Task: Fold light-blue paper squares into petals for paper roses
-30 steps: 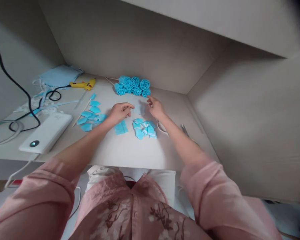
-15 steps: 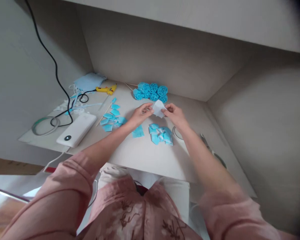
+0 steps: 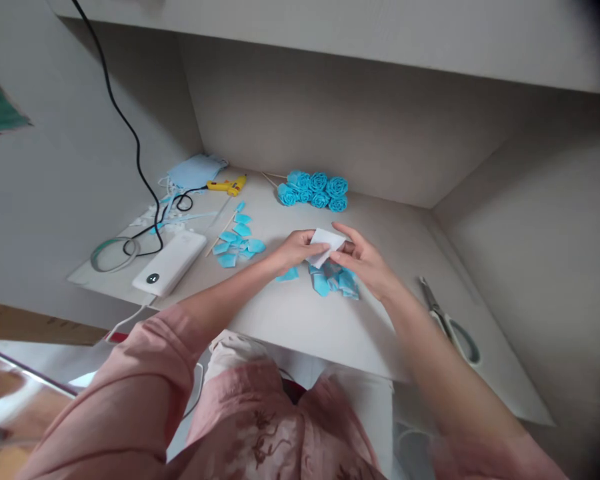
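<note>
Between my two hands is a small white piece of thin sheet (image 3: 325, 241), fabric or paper. My left hand (image 3: 300, 248) pinches its left side, thumb on top. On its right edge lie the thumb and curled fingers of my right hand (image 3: 367, 263), while that hand's index finger sticks out. Beneath my hands is a pile of blue petal-shaped pieces (image 3: 321, 283), partly covered. A flat blue piece (image 3: 287, 275) shows below my left wrist. More blue petals (image 3: 237, 247) lie left of my left hand, beside a thin stick with a blue tip (image 3: 240, 207).
Several blue rosette flowers on sticks (image 3: 317, 190) lie at the back. A yellow glue gun (image 3: 229, 186), blue face masks (image 3: 195, 171), a white power bank (image 3: 169, 263) and a tape roll (image 3: 113, 255) are on the left. Scissors (image 3: 447, 323) lie by my right forearm.
Both hands have come closer to me with the white piece, now over the petal pile. The piece is turned, and my right index finger has lifted off it. The camera view has shifted slightly.
</note>
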### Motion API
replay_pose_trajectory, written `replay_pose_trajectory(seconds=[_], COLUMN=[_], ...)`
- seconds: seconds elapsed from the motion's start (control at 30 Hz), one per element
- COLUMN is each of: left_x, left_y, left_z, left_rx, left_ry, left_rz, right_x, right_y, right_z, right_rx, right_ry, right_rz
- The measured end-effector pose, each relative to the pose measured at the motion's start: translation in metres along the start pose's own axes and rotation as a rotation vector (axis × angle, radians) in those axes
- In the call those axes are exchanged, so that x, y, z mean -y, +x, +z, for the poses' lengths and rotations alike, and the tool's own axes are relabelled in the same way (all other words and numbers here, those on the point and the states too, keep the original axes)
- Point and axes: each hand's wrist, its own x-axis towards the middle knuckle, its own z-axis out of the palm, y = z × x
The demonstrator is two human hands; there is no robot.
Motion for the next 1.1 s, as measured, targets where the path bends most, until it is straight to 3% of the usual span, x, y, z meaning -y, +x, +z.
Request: replay_pose_trajectory(seconds=[0.23,0.43,0.6,0.87,1.1], left_x=[-0.012,-0.011,-0.004,0.001,0.006], left_y=[-0.014,-0.009,-0.006,-0.005,-0.010], left_z=[0.009,0.003,0.005,0.002,0.012], left_rx=[0.189,0.034,0.008,0.033,0.047], left_ry=[0.213,0.039,-0.135,-0.034,0.077], left_rz=[-0.063,-0.055,-0.098,-0.043,0.108], right_x=[0.001,-0.003,-0.013,-0.021,-0.030], right_y=[-0.001,0.001,0.000,-0.004,-0.010], right_z=[-0.010,-0.013,-0.015,-0.023,-0.017], right_rx=[0.013,-0.044,-0.080,-0.207,-0.134], right_ry=[-0.134,-0.109,-0.109,0.063,0.110], right_rz=[-0.027,-0.087,-0.125,-0.105,-0.064])
